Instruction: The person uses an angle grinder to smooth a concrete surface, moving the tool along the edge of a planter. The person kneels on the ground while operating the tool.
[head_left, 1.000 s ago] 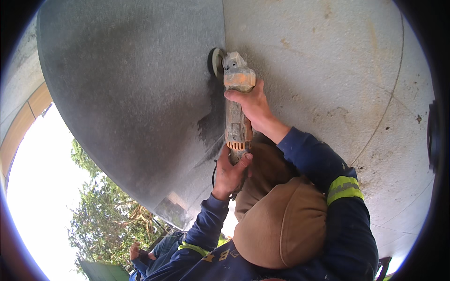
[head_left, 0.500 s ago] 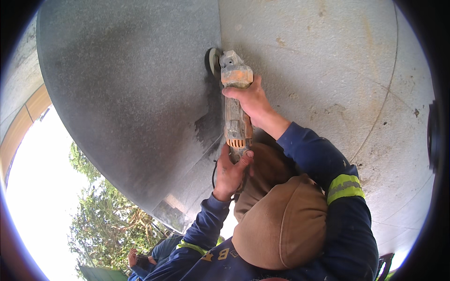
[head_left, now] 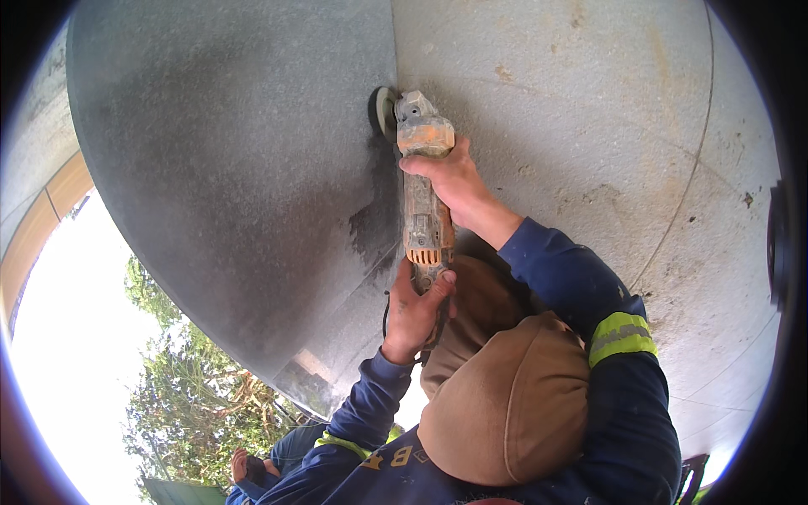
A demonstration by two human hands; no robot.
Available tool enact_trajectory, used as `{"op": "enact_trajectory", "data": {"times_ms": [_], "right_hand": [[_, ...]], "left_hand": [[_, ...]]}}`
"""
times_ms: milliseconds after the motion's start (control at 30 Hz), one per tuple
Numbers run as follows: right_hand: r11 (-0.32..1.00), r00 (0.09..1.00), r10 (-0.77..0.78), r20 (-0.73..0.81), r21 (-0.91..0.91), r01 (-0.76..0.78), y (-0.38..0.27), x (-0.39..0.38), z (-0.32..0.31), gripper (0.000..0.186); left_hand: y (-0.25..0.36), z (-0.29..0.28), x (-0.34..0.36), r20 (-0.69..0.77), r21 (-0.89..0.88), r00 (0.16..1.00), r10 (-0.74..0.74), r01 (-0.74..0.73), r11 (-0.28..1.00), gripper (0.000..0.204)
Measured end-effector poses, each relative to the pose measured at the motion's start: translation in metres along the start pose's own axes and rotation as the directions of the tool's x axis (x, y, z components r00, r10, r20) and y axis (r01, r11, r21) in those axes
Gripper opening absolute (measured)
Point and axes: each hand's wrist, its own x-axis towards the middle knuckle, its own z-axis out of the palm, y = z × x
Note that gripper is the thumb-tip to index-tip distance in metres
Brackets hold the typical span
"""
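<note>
A dusty orange and grey angle grinder (head_left: 427, 206) points upward in the middle of the view, gripped by both hands. My right hand (head_left: 450, 177) wraps round its body just below the head, thumb on the left side. Lower down, my left hand (head_left: 414, 310) closes round the tail end, near a dark cord. The pale round disc (head_left: 386, 112) stands edge-on at the seam between a dark grey curved panel (head_left: 227, 168) and a lighter, speckled surface (head_left: 572, 109). A dark patch (head_left: 374, 219) marks the panel below the disc. Whether the disc spins cannot be told.
Rounded brown cloth (head_left: 505, 396) fills the space between my blue sleeves. At lower left, another person's hand (head_left: 240, 465) holds something dark. Trees (head_left: 194, 396) and bright sky lie beyond the panel's curved edge. A dark round fitting (head_left: 778, 244) sits at the far right.
</note>
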Motion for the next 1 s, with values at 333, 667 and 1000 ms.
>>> {"op": "enact_trajectory", "data": {"times_ms": [333,667,1000], "right_hand": [[1.000,1.000,0.000,0.016,-0.006,0.001,-0.005,-0.005,0.000,0.073],[0.999,0.999,0.032,0.040,-0.005,-0.032,-0.006,-0.002,-0.004,0.076],[0.999,0.999,0.024,0.028,-0.046,-0.023,-0.012,-0.005,-0.002,0.076]], "left_hand": [[-0.004,0.002,-0.004,-0.015,-0.007,1.000,-0.007,0.007,1.000,0.038],[0.000,0.005,-0.004,-0.002,0.035,1.000,0.016,-0.016,0.999,0.038],[-0.001,0.005,-0.002,-0.007,-0.026,1.000,-0.005,0.005,1.000,0.038]]}}
